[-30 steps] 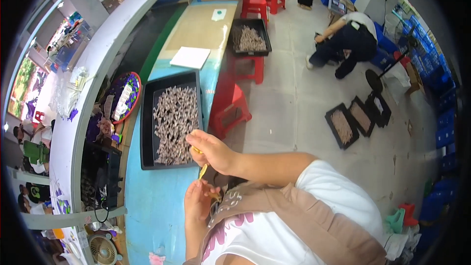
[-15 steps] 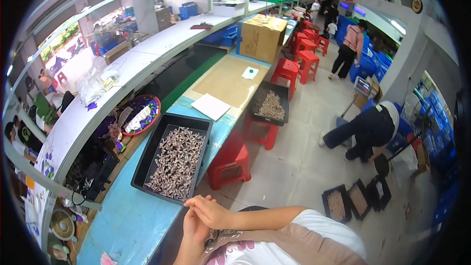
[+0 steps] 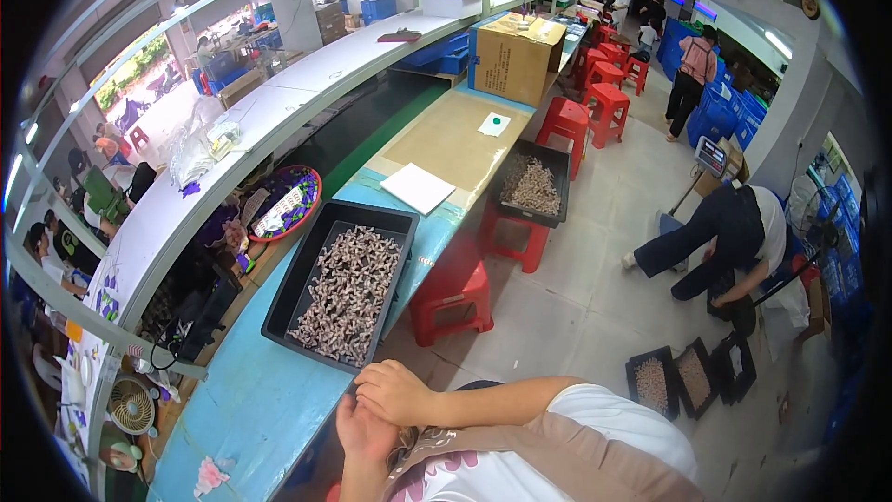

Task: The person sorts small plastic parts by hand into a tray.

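- Centrally, right hand [image 3: 400, 394] and left hand [image 3: 368, 429] together, the right's fingers over the left's; whether anything is pinched between them cannot be told.
- Black tray [image 3: 308, 270] of small brownish pieces [image 3: 346, 297]: ahead and left of the hands, on the blue table [image 3: 240, 400]; long axis running away, leaning right; near corner just beside the right hand, the nearer one.
- Outermost: white board [image 3: 416, 188] past the tray's far end.

Toward five o'clock sits a short white sleeve [image 3: 618, 423]. At six, a brown apron [image 3: 548, 446] with small pale markings [image 3: 452, 435] slants over a white shirt [image 3: 506, 486] bearing a pinkish-purple print [image 3: 458, 477]. Left hand [image 3: 366, 430] and right hand [image 3: 398, 392] are bare.
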A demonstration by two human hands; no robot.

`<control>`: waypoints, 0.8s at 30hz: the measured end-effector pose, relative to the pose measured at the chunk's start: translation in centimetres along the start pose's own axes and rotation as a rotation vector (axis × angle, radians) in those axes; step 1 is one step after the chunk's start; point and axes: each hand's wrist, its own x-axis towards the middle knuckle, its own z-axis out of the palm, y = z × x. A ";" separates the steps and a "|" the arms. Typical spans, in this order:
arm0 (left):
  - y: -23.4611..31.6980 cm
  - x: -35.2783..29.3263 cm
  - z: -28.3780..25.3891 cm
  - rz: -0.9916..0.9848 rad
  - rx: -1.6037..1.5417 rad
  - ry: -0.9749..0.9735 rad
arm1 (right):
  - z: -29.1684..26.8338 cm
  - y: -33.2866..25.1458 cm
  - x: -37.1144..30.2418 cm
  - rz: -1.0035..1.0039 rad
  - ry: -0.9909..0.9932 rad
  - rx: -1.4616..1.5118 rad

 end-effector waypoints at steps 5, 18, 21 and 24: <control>1.4 0.5 1.3 -0.002 0.035 0.037 | -0.4 -0.3 0.0 0.015 -0.028 -0.032; 0.6 5.3 -2.0 0.116 0.434 -0.434 | -1.6 -3.7 -0.9 -0.169 -0.007 0.202; -2.3 6.3 -7.7 0.241 0.493 -0.388 | -0.9 -3.4 -0.5 -0.141 -0.023 0.202; -1.7 4.8 -2.3 -0.014 0.581 -0.443 | -0.6 -1.4 -0.7 -0.080 -0.046 0.171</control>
